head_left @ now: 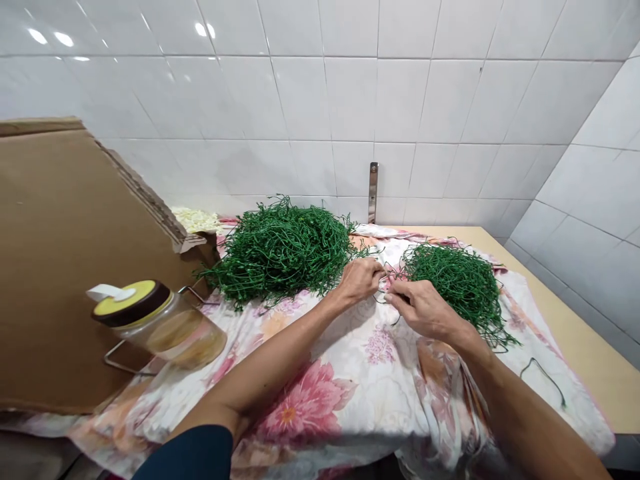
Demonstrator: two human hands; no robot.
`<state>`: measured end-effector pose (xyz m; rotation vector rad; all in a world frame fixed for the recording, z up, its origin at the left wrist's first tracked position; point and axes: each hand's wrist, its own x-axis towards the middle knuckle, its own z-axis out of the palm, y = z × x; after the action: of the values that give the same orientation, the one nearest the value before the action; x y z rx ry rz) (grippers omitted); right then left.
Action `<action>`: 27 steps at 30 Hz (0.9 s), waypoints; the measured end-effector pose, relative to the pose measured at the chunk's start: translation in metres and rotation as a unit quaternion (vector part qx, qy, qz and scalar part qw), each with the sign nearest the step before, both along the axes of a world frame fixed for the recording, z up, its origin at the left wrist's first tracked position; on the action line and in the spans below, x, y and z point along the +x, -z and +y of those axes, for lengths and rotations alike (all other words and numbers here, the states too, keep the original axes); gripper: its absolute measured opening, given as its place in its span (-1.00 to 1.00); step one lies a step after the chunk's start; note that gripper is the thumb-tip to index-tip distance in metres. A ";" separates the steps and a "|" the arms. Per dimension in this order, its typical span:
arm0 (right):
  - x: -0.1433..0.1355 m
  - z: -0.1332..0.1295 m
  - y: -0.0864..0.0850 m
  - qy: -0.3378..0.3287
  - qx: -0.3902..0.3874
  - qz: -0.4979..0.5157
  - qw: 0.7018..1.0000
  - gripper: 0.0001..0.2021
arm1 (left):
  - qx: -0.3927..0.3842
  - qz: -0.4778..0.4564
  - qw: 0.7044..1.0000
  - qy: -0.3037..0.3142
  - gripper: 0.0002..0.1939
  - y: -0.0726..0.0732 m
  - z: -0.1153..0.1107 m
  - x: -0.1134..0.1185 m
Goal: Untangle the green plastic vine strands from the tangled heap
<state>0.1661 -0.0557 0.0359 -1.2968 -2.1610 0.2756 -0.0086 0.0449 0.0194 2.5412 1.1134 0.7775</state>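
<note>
Thin green stems with small bud-like tips lie in two heaps: a larger pile point(285, 250) on the left and a smaller pile point(457, 283) on the right. Between them my left hand point(364, 275) is closed, its fingertips pinching a green stem. Close beside it, my right hand point(423, 303) is closed too, thumb and forefinger gripping a green stem at the near left edge of the smaller pile. A few stem ends poke out around the fingers. Whether both hands grip the same stem is too small to tell.
A flowered cloth point(380, 400) covers the wooden table point(595, 373). On the left stand a large cardboard box point(55, 267) and a tilted jar point(185, 340) with a yellow-and-brown lid. Pale pieces point(197, 219) lie behind. One loose stem point(547, 377) rests at right; a plastic bag point(445, 393) hangs in front.
</note>
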 end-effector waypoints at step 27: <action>0.020 0.008 -0.008 0.153 0.078 0.234 0.957 -0.79 | -0.228 -0.246 0.937 0.095 -0.79 -0.017 -0.018 0.013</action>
<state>0.1856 -0.0479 0.0441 -1.2980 -1.5334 0.2489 0.0039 0.0269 0.0368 1.8890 0.7586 0.9095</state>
